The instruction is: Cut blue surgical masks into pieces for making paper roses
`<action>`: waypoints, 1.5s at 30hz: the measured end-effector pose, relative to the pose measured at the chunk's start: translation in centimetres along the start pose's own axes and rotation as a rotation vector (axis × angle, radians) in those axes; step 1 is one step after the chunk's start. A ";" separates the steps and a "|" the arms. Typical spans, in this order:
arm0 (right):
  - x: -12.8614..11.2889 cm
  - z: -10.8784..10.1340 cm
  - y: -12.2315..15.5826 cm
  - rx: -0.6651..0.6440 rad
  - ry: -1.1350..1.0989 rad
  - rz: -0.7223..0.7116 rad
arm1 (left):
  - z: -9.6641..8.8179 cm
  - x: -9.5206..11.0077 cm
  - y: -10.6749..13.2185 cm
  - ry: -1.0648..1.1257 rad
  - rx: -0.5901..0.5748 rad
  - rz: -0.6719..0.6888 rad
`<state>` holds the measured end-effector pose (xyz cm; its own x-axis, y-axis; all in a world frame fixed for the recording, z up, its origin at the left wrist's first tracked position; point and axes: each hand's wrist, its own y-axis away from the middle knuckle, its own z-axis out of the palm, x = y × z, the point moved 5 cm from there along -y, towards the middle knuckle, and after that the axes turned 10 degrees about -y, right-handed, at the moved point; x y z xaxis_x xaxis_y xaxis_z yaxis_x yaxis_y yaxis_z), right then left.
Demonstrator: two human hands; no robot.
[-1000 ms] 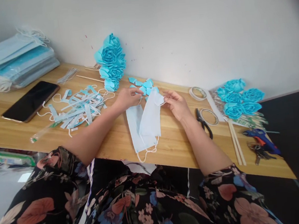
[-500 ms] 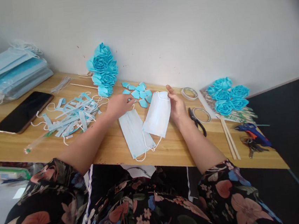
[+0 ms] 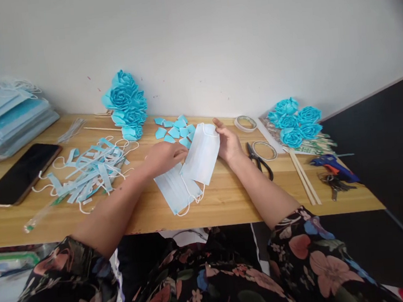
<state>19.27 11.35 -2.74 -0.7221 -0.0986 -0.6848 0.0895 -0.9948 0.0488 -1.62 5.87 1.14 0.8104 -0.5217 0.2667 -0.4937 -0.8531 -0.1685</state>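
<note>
Right hand [image 3: 228, 141] holds the upper mask [image 3: 204, 154] by its right edge, apparently so it stands tilted. Left hand [image 3: 164, 157] curls just beside it, grip unclear; the lower mask [image 3: 172, 190] lies below that hand.

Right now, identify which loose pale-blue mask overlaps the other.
The rectangular pale-blue mask at the right hand, partly covering the other mask by the left hand.

- Left sleeve [image 3: 65, 292]: black, rust-red leaf shapes, ending short of the left hand [image 3: 165, 159]
- Right sleeve [image 3: 322, 263]: pink and blue blooms, ending short of the right hand [image 3: 230, 143]
- Black floral top [image 3: 197, 296] below both
</note>
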 end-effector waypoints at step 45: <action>1.6 2.5 1.3 -0.158 0.659 -0.198 | 3.1 0.0 0.3 1.221 -0.324 -0.191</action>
<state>16.53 9.84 -1.92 -0.1733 0.1701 -0.9701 0.1341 -0.9717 -0.1943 -0.76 5.65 -1.82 0.1468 0.0901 0.9851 -0.5958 -0.7869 0.1607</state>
